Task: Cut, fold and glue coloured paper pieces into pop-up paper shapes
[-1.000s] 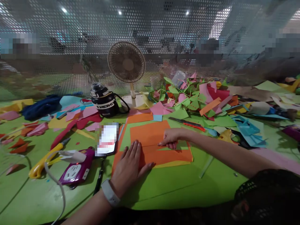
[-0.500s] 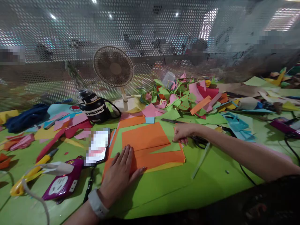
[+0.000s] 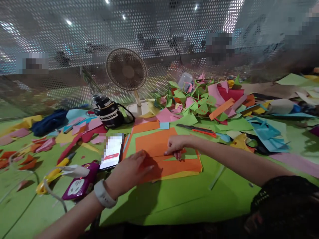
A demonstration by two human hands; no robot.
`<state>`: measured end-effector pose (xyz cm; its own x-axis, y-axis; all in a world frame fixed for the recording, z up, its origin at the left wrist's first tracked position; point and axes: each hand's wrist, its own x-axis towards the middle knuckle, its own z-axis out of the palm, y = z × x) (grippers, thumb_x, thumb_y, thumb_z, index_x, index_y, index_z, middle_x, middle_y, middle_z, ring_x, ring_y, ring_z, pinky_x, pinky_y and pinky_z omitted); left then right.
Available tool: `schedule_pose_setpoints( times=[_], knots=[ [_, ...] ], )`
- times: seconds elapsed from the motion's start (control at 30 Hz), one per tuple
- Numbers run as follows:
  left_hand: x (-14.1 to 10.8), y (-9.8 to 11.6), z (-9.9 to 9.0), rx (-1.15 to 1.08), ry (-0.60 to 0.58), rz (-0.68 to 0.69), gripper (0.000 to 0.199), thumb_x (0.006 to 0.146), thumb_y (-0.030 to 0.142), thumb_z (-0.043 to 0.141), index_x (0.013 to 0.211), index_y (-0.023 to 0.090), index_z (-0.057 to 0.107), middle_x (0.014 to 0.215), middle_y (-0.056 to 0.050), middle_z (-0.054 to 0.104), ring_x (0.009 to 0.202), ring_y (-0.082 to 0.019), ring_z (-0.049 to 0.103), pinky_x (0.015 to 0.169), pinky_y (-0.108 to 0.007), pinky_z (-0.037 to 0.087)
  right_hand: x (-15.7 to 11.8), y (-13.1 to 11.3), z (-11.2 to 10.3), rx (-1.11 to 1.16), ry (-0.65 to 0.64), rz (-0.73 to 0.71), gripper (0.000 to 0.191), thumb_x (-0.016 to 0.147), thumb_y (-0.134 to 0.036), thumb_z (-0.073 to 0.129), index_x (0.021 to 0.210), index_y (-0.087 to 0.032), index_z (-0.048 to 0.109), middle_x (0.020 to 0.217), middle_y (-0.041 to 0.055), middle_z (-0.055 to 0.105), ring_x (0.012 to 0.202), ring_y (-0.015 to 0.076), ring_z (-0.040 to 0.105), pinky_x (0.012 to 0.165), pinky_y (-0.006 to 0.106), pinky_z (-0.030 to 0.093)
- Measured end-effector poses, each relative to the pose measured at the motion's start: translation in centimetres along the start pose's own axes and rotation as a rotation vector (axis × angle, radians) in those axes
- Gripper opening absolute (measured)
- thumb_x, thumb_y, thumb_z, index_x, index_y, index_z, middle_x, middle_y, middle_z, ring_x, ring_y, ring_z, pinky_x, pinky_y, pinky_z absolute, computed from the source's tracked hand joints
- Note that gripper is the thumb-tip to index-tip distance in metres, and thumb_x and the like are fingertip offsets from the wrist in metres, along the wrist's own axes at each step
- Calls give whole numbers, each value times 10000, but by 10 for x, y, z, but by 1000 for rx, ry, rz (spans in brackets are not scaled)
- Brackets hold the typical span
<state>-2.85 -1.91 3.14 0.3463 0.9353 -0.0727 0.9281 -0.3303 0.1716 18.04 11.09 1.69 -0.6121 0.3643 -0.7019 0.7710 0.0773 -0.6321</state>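
Observation:
In the head view an orange paper piece (image 3: 151, 141) lies on a stack of sheets, with a green sheet (image 3: 130, 146) and a wider orange sheet (image 3: 181, 168) under it. A yellow edge (image 3: 171, 177) sticks out along the front. My left hand (image 3: 129, 169), with a pale watch band at the wrist, is over the stack's left side, fingers stretched out. Curled over the orange piece's right part is my right hand (image 3: 176, 145); its fingers are closed, and whatever they may pinch is hidden. Behind my right forearm lies an orange and black cutter (image 3: 199, 130).
A lit phone (image 3: 111, 155) lies left of the stack, near a purple device (image 3: 82, 182) and a yellow tool (image 3: 50, 177) among cables. Behind stand a black bottle (image 3: 108, 114) and a fan (image 3: 127, 70). Coloured paper scraps (image 3: 191, 103) heap up at the back right.
My right hand has moved left from the stack's right edge onto the orange piece. My left hand has shifted slightly, its fingers lifting somewhat. The camera view has turned a little left.

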Motion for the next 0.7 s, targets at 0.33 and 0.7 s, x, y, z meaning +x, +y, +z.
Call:
schedule_pose_setpoints(
  times=[0.33,0.7],
  knots=[
    [86,2,-7,-678,-584,-249,338,670,477,652,518,188,565,421,-5,587,420,-159,559,481,-255,415,1,1,4,36,28,38,352,806,-387,624,577,-147,508,477,0,644,447,130,634,417,199,319],
    [77,-26,2,-691,-667,-321,514,635,640,646,428,172,609,417,-47,618,362,-132,520,440,-240,381,0,4,3,74,8,8,548,593,-652,698,545,-147,491,448,10,626,433,137,629,402,198,339]
  ],
)
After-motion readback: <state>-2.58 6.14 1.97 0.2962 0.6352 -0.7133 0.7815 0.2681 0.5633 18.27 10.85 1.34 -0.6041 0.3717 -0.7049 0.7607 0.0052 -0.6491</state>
